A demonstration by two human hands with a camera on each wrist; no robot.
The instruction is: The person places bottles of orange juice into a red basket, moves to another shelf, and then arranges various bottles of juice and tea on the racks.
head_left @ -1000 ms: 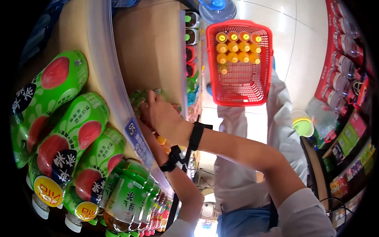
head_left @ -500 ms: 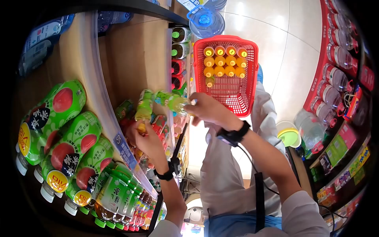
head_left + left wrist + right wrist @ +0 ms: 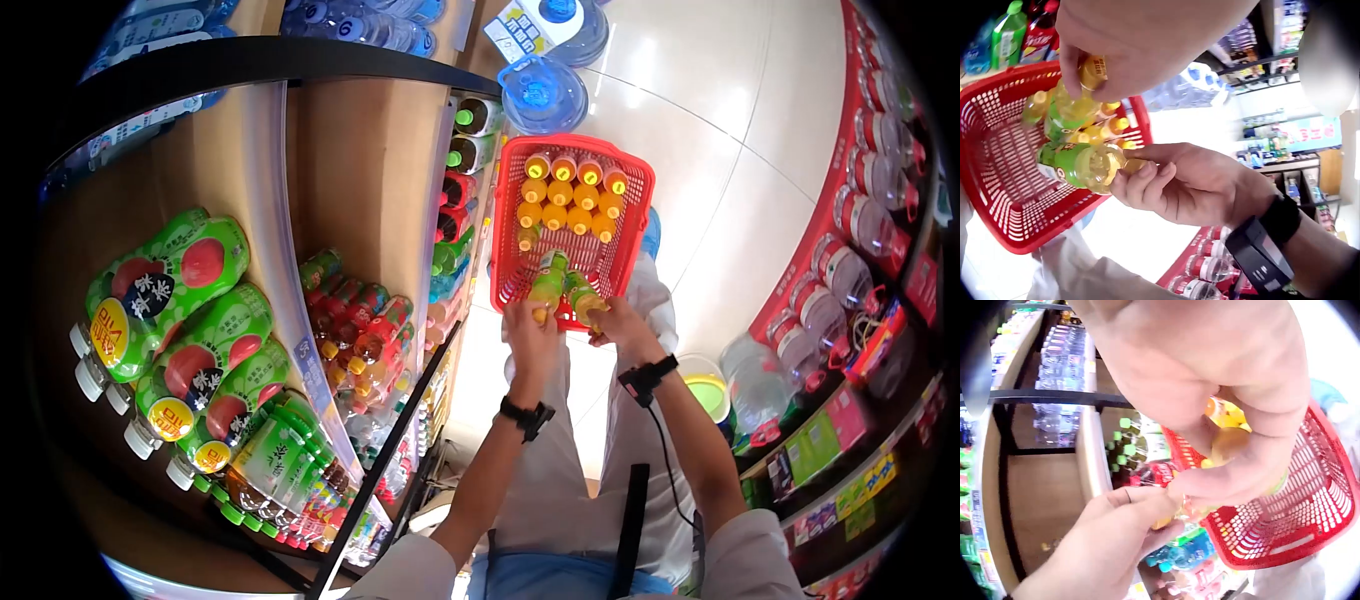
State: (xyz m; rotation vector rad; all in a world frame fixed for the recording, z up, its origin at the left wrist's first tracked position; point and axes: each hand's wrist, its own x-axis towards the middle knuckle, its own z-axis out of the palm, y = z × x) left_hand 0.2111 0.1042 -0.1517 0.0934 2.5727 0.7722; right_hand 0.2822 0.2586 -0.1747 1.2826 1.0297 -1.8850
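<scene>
My left hand [image 3: 530, 345] pinches the capped neck of a green-labelled bottle of yellow drink [image 3: 548, 278], its base tipped down into the red basket [image 3: 642, 215]. Beside it my right hand [image 3: 628, 332] grips a second green-labelled bottle [image 3: 580, 292] by the cap end, also angled over the basket's near end. The left wrist view shows this second bottle [image 3: 1075, 164] lying slanted in the basket's opening, fingers round its cap. Rows of orange drink bottles [image 3: 560, 192] stand at the basket's far end, with a paler yellow bottle [image 3: 528, 237] beside them.
A shelf at left holds green-wrapped bottle packs [image 3: 205, 330] and a lower group of red-labelled bottles [image 3: 365, 320]. Large blue water jugs [image 3: 545, 95] stand on the floor beyond the basket. To the right are shelved water bottles [image 3: 840, 265] and a pale green tub [image 3: 705, 390].
Both hands have come away from the left shelf, carrying the two green-labelled bottles right to the basket. Earlier the hands reached into the shelf; the head view has shifted too.
</scene>
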